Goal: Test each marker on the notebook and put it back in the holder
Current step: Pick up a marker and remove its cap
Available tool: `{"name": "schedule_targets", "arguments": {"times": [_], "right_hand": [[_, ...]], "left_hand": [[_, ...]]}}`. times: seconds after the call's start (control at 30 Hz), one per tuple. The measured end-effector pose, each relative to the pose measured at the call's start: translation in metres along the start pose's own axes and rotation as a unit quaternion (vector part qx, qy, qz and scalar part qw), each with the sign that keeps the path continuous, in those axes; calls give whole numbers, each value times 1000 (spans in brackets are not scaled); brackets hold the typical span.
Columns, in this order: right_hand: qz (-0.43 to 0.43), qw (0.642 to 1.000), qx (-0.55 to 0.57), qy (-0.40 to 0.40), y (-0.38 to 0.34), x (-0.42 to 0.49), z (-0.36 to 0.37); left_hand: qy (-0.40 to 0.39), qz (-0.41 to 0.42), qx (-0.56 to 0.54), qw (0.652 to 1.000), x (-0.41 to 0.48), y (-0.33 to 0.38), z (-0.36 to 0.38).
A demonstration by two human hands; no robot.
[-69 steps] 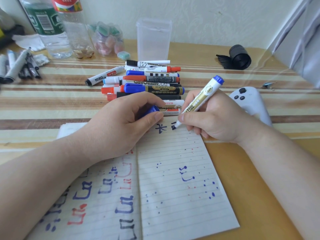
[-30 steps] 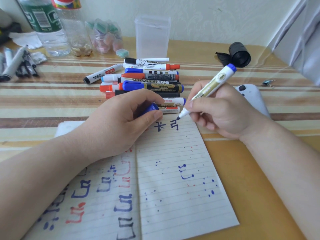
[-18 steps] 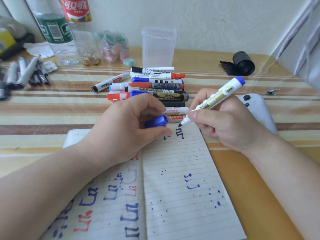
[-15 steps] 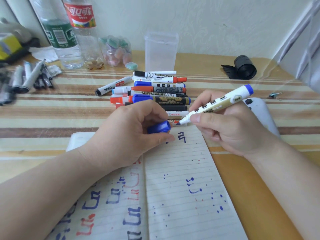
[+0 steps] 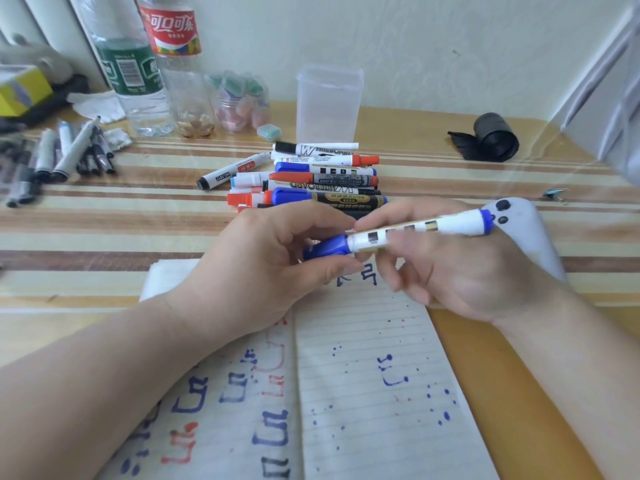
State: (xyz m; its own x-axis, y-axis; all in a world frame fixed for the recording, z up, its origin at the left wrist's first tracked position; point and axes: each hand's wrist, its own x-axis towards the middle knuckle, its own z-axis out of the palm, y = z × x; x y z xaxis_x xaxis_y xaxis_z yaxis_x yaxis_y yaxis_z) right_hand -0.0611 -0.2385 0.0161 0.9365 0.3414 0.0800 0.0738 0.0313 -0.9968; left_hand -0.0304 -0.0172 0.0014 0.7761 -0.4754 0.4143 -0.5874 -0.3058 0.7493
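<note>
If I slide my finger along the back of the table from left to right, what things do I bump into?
Yellow box → green-label bottle → red-label bottle → jar of pastel pieces → clear holder → black roll.

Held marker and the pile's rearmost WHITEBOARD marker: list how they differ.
The held marker has a blue cap; the WHITEBOARD marker a black one. The left hand and right hand grip the held marker above the notebook; the WHITEBOARD marker lies on the table. Both have white barrels.
</note>
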Motion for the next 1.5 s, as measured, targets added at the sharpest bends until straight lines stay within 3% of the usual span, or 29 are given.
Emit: {"name": "schedule_targets", "arguments": {"times": [0.1, 0.27, 0.57, 0.63, 0.73, 0.83, 0.93, 1.07, 1.2, 1.37, 1.5], "right_hand": [[-1, 994, 104, 41, -6, 3, -2], [-37, 990, 66, 121, -4, 3, 0], [-16, 993, 29, 110, -9, 0, 14], [-16, 992, -34, 119, -10, 0, 16], [-44, 979, -156, 122, -9, -3, 21], [-59, 974, -155, 154, -7, -4, 29], [-4, 981, -85, 175, -8, 0, 36], [45, 987, -62, 144, -11, 1, 40], [11, 990, -23, 139, -11, 2, 38], [-36, 983, 149, 100, -10, 6, 45], [-37, 988, 100, 116, 1, 10, 47]], "left_hand": [[21, 16, 19, 999, 0, 1, 0], [26, 23, -13, 999, -1, -4, 2], [-8, -14, -131, 991, 1, 0, 1], [-10, -59, -199, 978, 2, 2, 0], [-5, -168, -332, 928, 2, 11, -1], [28, -193, -372, 908, 1, 20, 1], [30, -195, -343, 918, -1, 22, 3], [38, -145, -255, 955, -5, 18, 3], [56, -97, -232, 966, -3, 15, 2], [65, -22, -203, 977, -1, 7, 1], [32, 14, -67, 997, -5, 9, 3]]}}
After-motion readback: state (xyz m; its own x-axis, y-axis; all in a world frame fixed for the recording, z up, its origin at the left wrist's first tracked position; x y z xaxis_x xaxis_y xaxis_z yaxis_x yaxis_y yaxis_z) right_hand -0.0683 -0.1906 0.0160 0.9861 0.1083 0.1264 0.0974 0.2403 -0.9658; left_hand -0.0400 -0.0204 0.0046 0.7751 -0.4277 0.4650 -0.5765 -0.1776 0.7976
